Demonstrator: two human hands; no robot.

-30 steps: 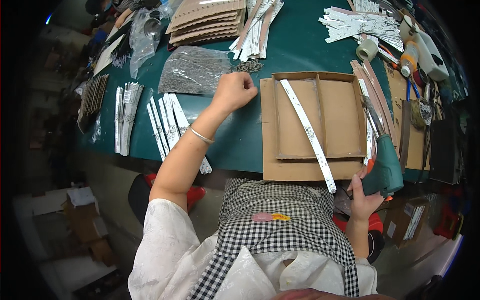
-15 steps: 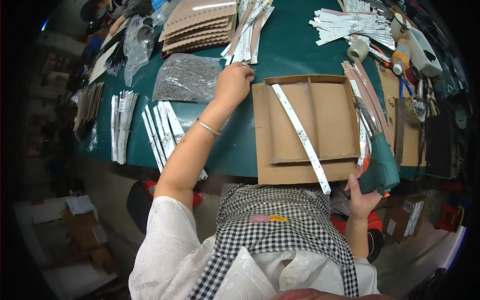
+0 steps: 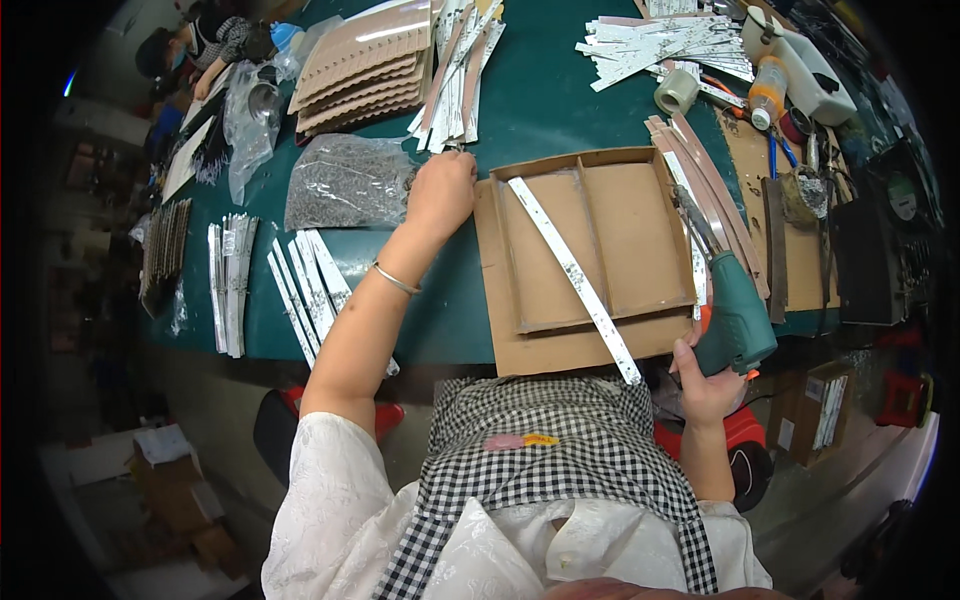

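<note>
My left hand reaches forward, its fingers curled together at the near ends of a fanned pile of white and pinkish strips. What its fingertips pinch is too small to make out. A clear bag of small grey pieces lies just left of that hand. My right hand is at the table's near edge, wrapped around the handle of a green gun-shaped tool with a metal nozzle and an orange trigger. Left of the tool is a cardboard tray with a divider. One speckled white strip lies slantwise across it.
Bundles of white strips lie at the left, and more strips at the back right. Stacked pinkish sheets stand at the back. At right are a tape roll, a bottle and a white jug. Another person is at far left.
The view has shifted, so the table's things appear further left. My left hand stays by the strip pile, its fingers more curled. My right hand remains on the green tool.
</note>
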